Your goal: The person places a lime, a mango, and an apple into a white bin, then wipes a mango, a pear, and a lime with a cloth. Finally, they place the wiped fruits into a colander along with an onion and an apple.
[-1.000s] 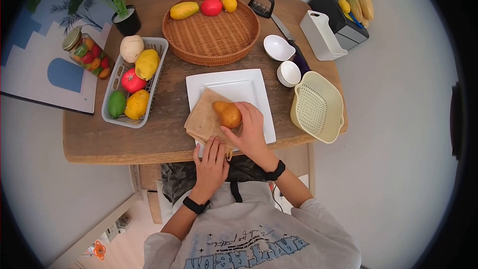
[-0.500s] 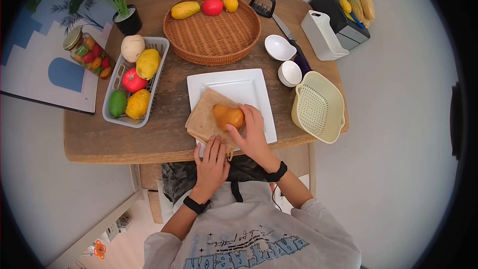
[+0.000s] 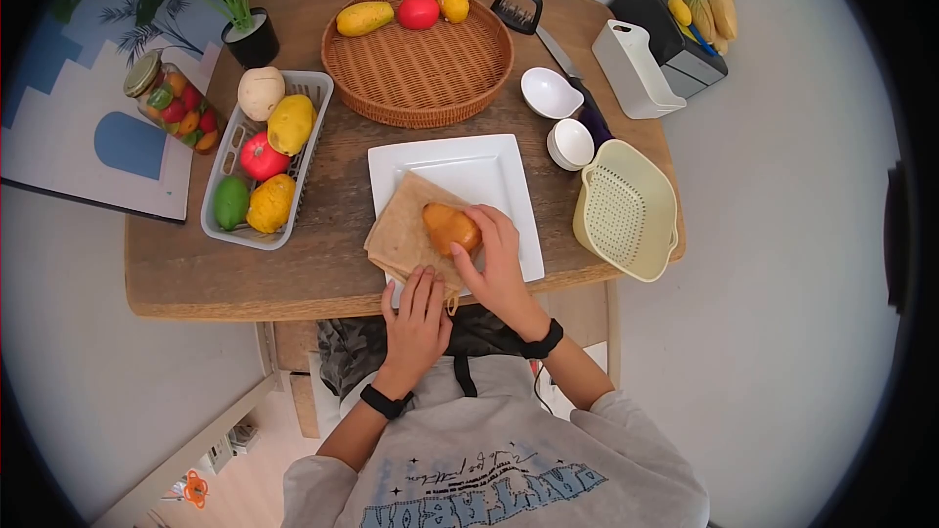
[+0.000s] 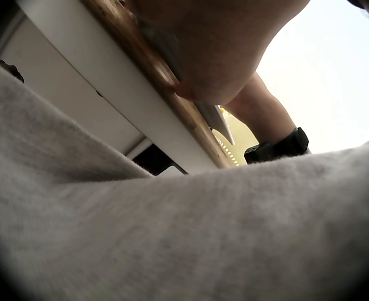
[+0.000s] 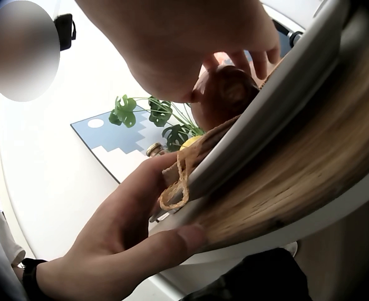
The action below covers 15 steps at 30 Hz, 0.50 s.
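Pear [image 3: 451,228] on cloth [image 3: 396,233] on plate [image 3: 479,173] — tray [image 3: 416,68] behind, basket [image 3: 321,90] left, colander [image 3: 624,207] right.

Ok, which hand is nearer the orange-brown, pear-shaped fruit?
Right: the right hand grips the fruit. The left hand is apart from it, nearer the body, and rests on the near edge of the folded tan cloth.

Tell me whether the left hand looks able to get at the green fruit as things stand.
Probably yes: the left hand rests on the brown cloth, bare tabletop lies between that cloth and the gray basket, and nothing covers the green fruit inside.
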Motion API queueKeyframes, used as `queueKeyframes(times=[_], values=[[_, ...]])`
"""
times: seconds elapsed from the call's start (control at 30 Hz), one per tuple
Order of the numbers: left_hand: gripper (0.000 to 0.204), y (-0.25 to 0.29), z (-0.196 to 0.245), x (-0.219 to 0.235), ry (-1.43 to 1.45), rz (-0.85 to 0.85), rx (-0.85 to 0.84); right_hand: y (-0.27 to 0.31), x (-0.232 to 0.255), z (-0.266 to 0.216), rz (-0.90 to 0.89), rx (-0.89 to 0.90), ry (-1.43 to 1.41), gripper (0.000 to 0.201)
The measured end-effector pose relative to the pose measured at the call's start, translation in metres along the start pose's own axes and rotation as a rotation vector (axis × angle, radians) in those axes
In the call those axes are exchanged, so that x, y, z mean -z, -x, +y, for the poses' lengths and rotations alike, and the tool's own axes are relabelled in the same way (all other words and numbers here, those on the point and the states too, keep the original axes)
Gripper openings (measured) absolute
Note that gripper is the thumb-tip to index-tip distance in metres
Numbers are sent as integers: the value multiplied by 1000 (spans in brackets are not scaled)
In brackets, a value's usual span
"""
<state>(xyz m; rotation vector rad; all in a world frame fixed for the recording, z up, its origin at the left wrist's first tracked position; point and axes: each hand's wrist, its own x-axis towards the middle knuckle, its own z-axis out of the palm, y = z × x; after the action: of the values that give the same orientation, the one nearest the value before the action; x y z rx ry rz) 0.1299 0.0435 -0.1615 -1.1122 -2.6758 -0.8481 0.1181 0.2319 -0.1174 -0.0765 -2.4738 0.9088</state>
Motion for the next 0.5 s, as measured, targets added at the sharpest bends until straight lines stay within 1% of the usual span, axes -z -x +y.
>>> queueKeyframes(times=[0.4, 0.5], values=[[61, 0, 1, 0, -13, 4, 13, 3, -4, 0, -3, -1, -4, 59], [61, 0, 1, -1, -14, 9, 12, 3, -1, -2, -29, -11, 0, 61]])
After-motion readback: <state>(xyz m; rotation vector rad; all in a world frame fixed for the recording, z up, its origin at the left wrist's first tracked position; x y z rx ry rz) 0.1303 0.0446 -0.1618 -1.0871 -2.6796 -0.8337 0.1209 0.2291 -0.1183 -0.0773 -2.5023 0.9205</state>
